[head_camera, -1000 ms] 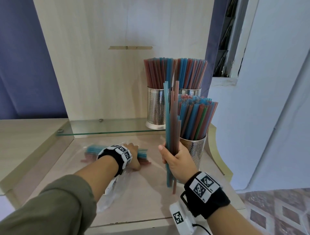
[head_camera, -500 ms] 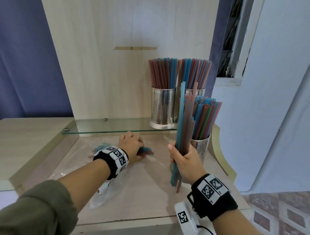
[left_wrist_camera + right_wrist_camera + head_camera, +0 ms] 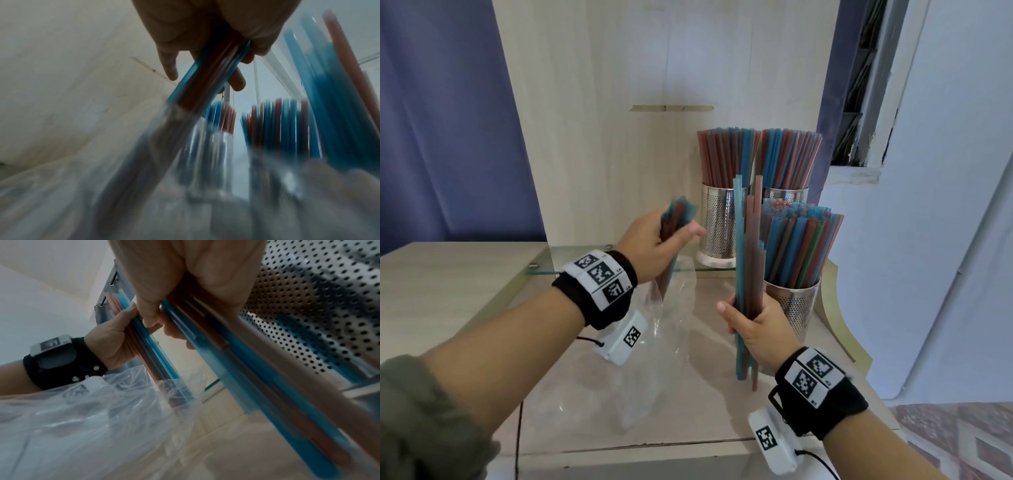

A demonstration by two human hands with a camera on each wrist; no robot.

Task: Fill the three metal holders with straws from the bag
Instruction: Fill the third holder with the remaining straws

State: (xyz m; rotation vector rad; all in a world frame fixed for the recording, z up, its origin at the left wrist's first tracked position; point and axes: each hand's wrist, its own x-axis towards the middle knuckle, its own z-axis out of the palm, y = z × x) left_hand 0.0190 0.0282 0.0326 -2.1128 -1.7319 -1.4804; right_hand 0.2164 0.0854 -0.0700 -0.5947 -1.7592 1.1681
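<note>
Two hands up over the pale wood-grain desk [image 3: 722, 421], each holding straws. Left to right:

Left hand [image 3: 650, 246], raised, fingers curled round a small bunch of blue and red-brown straws [image 3: 674, 219]. The bunch's lower end is still inside the clear, crinkled plastic bag [image 3: 654, 359]; the bag hangs off the bunch and slumps onto the desk. Left wrist view is motion-blurred but shows the same wrap-around hold [image 3: 205, 40].

Behind it, a clear glass shelf [image 3: 619, 257] with small metal clips, against a light wood panel.

Right hand [image 3: 753, 325] grips a longer upright bundle [image 3: 748, 257] of thin tubes, blue and brown, ends uneven, lower tips sticking out below the fist. Thumb and fingers wrapped tight around it.

Three cylindrical holders, perforated shiny metal. The back left holder [image 3: 717, 226] stands on the glass shelf on a white base, packed with mostly red-brown straws. The back right holder [image 3: 786, 193] is just beside it, mostly hidden, also packed. The front holder [image 3: 796, 308] sits on the desk just right of the right hand, crammed with blue, red and a few green straws fanning outward. Right wrist view shows its hole pattern close up [image 3: 308, 313].
</note>
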